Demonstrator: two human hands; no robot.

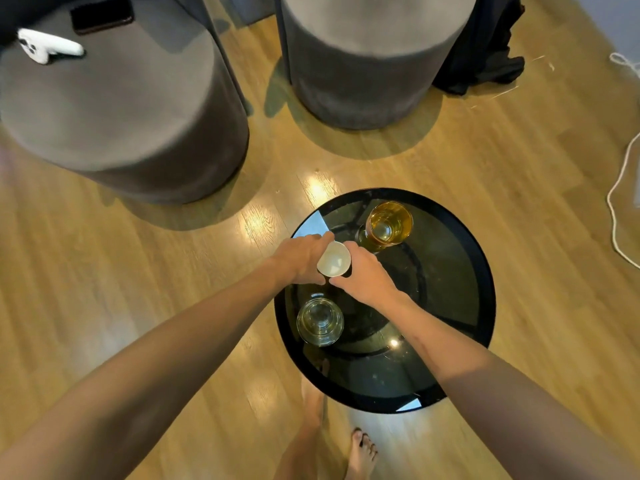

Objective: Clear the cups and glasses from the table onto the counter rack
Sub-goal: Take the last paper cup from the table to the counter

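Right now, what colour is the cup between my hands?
White, or pale cream: the cup shows best in the head view.

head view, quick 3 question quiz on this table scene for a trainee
1. True or false: both hands hold the white cup.
2. Which glass stands nearer the person on the round table? A) amber glass B) clear glass
3. What lies on the left grey stool?

Key:
1. True: the left hand and right hand curl their fingers round it.
2. B
3. A white phone and a dark phone.
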